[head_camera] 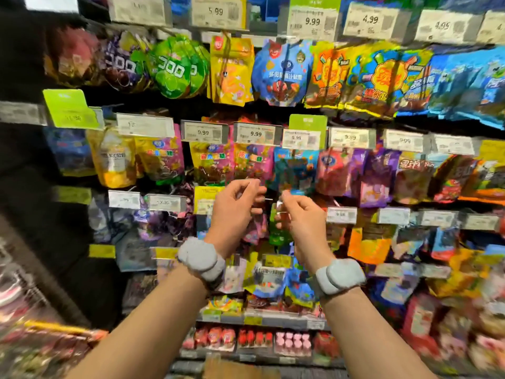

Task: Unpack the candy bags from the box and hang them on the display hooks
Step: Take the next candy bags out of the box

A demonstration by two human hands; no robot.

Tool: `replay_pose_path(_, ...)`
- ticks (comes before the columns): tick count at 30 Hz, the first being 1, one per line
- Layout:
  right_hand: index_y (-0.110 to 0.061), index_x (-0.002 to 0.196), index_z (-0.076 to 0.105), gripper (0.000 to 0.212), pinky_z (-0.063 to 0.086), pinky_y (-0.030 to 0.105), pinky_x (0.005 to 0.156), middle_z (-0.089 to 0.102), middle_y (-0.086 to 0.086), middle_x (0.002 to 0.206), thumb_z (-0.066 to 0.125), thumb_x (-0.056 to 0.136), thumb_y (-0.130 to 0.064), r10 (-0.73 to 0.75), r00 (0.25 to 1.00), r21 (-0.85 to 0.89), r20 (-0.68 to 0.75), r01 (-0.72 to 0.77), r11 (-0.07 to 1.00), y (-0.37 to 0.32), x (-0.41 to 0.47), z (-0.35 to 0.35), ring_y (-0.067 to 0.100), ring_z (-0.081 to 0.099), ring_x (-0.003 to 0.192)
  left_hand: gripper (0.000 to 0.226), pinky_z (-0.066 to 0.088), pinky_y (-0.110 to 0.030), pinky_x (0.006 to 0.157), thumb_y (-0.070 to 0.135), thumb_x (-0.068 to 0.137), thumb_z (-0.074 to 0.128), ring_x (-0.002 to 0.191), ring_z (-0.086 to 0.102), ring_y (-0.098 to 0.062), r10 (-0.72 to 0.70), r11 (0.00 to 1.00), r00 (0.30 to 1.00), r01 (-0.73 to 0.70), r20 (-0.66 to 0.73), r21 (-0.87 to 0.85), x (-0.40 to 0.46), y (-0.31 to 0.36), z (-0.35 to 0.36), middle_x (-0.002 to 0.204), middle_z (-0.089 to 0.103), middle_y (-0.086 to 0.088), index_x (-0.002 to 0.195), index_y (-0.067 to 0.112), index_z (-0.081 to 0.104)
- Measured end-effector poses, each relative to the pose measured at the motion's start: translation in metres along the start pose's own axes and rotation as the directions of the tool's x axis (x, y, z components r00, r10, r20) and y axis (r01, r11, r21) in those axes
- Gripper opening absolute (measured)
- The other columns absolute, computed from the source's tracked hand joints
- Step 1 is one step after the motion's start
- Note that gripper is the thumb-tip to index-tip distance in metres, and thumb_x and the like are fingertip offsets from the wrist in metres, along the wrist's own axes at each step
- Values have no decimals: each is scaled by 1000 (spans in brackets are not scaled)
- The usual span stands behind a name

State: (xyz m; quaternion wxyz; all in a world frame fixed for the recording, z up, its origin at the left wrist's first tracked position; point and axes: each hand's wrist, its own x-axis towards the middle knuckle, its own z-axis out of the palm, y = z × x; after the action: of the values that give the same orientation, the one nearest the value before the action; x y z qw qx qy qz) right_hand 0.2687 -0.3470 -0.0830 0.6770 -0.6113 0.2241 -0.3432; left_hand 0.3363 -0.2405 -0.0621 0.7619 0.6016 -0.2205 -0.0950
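Both of my hands are raised in front of the third row of the candy display. My left hand (pixel 237 205) has its fingers curled, with thumb and forefinger pinching at a thin metal display hook (pixel 269 199) that sticks out between the hands. My right hand (pixel 299 217) pinches the top edge of a green candy bag (pixel 277 233), which hangs down between my wrists, right at the tip of the hook. The picture is blurred, so I cannot tell whether the bag's hole is on the hook. A brown cardboard box (pixel 232 367) shows at the bottom edge.
Rows of hanging candy bags (pixel 284 72) fill the display, each row under price tags (pixel 255 134). Lower shelves (pixel 262 320) hold trays of red and pink sweets. A dark upright edge of the rack (pixel 32 160) is at the left.
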Motion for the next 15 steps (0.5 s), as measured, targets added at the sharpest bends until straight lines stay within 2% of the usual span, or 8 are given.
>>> replay_pose_path(3,-7,79,62,25,48,26,49,60,6,65,63,97,-24,101,994,19,44,-102,995,31,-26,19,19,56,57,17,56,-29,63,23,99,56,79,68,-16,-81,996,997,80,6,41,-15,-24,-40,89,73,-6,100,9,67)
replay_pose_path(6,-5,78,60,25,43,22,46,57,2,60,62,98,-20,185,981,-36,51,-184,982,68,-52,32,10,52,49,23,54,-25,61,26,98,56,77,68,-12,-207,977,978,207,-3,60,-29,-52,-75,91,74,-5,106,7,66)
replay_pose_path(11,-16,67,59,35,41,38,58,55,8,64,65,94,-37,319,947,-152,37,-311,938,137,-89,34,21,51,60,21,54,-31,64,26,97,58,71,66,-14,-394,916,919,395,-23,64,-56,-103,-113,89,73,-8,100,7,66)
replay_pose_path(15,-2,83,62,29,43,26,47,57,6,67,60,99,-26,443,895,-158,44,-432,888,162,-115,20,18,52,55,25,54,-27,62,25,97,57,74,67,-16,-488,868,871,491,-60,70,-78,-131,-125,92,73,-10,105,3,65)
